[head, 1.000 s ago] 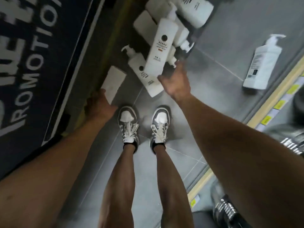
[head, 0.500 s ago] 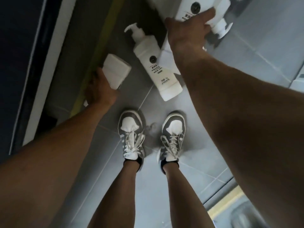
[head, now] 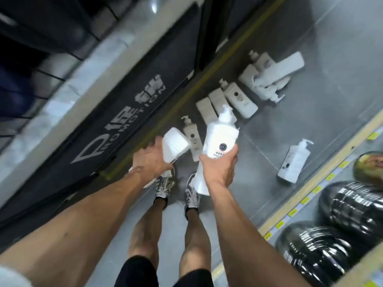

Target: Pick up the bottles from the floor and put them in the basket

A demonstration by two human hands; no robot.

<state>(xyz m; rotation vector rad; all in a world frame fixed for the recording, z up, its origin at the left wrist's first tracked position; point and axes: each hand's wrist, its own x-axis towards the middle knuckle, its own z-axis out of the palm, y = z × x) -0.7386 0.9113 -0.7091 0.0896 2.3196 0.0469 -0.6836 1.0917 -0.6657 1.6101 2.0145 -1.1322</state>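
- Both hands are up off the floor now. Half a second ago the right hand [head: 219, 170] was reaching into the pile, and it now carries a pump bottle [head: 220, 141] clear of the tiles.
- Right hand: fingers and thumb wrapped round the bottle's body. The pump head points toward the top of the frame, and a dark round label mark faces the camera.
- Left hand [head: 150, 160]: curled round a second white bottle [head: 175, 143], base end toward the camera. It sits at frame centre, just left of the pump bottle and apart from it.
- One bottle [head: 192, 141] lies flat on the grey tiled floor [head: 259, 162], showing in the gap between the two held ones.
- More lie above centre: a row of three [head: 238, 98], then a loose heap [head: 271, 73] toward the upper right.
- Lone bottle [head: 294, 160] lies at mid right, well apart from the rest.
- Shoes [head: 163, 187] stand just below the hands.
- Dark sign panel [head: 124, 121] with white lettering runs along the left.
- Shelf edge [head: 306, 195] with yellow tags crosses the lower right, with dark wrapped packs [head: 352, 206] behind it.
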